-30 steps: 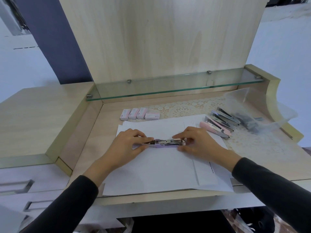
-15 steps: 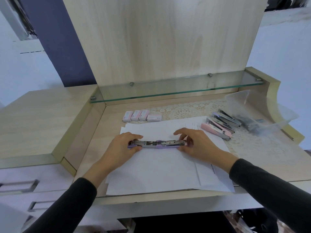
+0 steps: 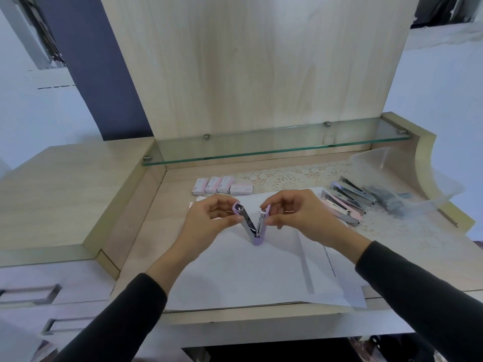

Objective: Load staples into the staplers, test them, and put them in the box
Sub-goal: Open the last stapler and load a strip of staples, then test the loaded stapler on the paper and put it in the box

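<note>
While the lilac stapler point(image 3: 254, 229) stood folded open in a V, hinge end down over the white paper point(image 3: 235, 273), I had one arm of it in each hand. My left hand point(image 3: 209, 218) pinched the tip of the left arm and my right hand point(image 3: 295, 215) the tip of the right. Both grips were clamped on the stapler, fingers curled. I could not tell whether the hinge touched the sheet.

I judged it was held this way so that the metal insides faced me, for loading or checking staples. The paper underneath was likely there for the test.

- Staple boxes point(image 3: 222, 185): four, in a row just behind the paper, within easy reach.
- Other staplers point(image 3: 347, 202): a row to my right, overlapping. At least four; no exact count possible.
- Clear box point(image 3: 376, 159): one, tilted, beyond them at the right side of the desk point(image 3: 431, 246). Dark items inside, not identifiable.

Stage, by my judgement: loading.
</note>
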{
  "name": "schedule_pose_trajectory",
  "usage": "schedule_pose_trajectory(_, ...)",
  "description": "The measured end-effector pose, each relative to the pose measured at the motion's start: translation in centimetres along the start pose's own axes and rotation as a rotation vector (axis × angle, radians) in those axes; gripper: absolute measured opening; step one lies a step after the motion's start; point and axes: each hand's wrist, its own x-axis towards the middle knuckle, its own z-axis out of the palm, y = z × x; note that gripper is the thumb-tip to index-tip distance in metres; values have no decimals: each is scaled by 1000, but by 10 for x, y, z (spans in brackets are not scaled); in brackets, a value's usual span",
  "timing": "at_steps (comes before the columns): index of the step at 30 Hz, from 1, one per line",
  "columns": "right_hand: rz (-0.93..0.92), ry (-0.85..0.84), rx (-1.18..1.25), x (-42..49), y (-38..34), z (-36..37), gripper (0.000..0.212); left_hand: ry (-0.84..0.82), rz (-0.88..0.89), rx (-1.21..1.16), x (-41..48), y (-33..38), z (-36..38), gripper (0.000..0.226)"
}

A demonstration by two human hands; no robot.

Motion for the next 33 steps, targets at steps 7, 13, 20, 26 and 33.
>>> schedule_pose_trajectory(7, 138, -202, -17, 1, 1, 6, 59, -81, 73, 107, 2, 6, 7, 37)
schedule_pose_trajectory(13, 97, -170, -65, 0, -4, 11, 52, -15, 79, 194, 8, 3, 6, 30)
schedule_pose_trajectory(20, 84, -27, -214, -1, 0, 4, 34, 41, 12, 298, 8, -20, 0, 19)
schedule_pose_trajectory(26, -4, 60, -340, -3, 5, 1, 24, 26, 23, 352, 12, -24, 4, 18)
schedule_pose_trajectory(33, -67, 114, -392, -4, 7, -2, 16, -2, 46, 371, 19, -15, 9, 17)
